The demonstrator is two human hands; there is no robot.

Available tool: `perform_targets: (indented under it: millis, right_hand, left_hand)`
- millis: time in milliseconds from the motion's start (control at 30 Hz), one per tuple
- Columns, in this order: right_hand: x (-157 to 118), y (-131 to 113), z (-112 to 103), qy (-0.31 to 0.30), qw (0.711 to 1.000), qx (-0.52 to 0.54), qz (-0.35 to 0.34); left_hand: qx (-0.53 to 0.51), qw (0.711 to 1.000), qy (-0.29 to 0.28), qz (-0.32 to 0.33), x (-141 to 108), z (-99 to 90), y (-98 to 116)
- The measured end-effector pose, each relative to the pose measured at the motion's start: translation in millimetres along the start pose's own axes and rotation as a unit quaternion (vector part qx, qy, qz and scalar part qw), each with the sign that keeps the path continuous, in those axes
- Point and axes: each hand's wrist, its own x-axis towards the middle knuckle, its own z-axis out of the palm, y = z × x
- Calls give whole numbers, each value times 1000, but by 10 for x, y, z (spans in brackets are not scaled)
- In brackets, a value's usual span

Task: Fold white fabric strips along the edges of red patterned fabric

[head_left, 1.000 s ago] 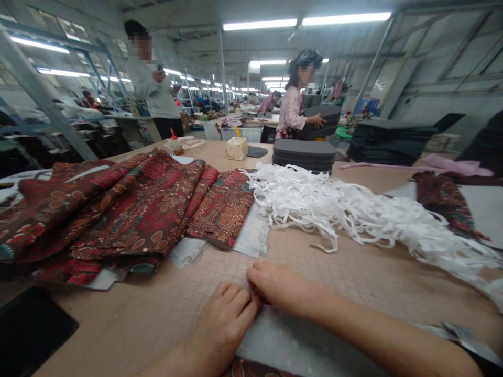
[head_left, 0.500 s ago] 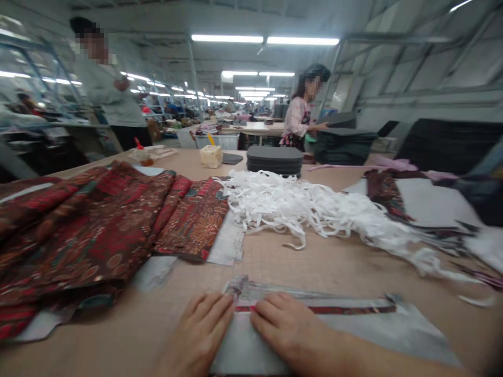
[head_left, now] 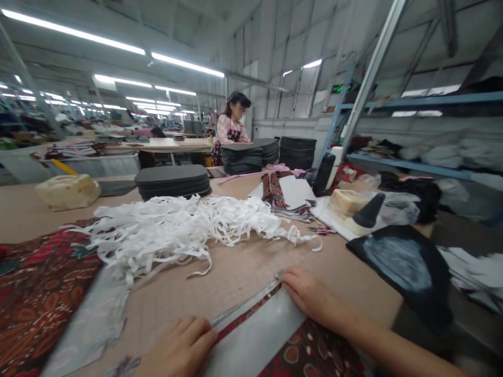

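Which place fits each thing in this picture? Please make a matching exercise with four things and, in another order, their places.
Things:
1. left hand
2. right hand
3. white strips
4. dark grey foam shapes

Places:
A. in a loose heap on the table
B. in a flat stack beyond the strips
C. at the far tip of the grey sheet
D. beside the sheet's near left edge

Pairs: 1-D, 2-C, 3-A, 4-B
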Motion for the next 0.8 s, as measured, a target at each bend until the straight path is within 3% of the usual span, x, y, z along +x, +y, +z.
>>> perform_targets:
  millis: [133, 267, 467, 800]
  right_hand:
    - [-7, 177, 88, 50, 997, 51, 22]
    - [-7, 213, 187, 81, 995, 56, 34]
    - [-16, 201, 201, 85, 994, 64, 38]
    - [152, 241, 80, 54, 991, 103, 70]
  left_hand:
    - [-19, 998, -60, 13, 819, 305, 315]
    - [17, 997, -70, 18, 1252, 588, 460]
    - [44, 995, -73, 44, 1330, 692, 509]
    - [38, 997, -65, -1, 1362, 688, 524]
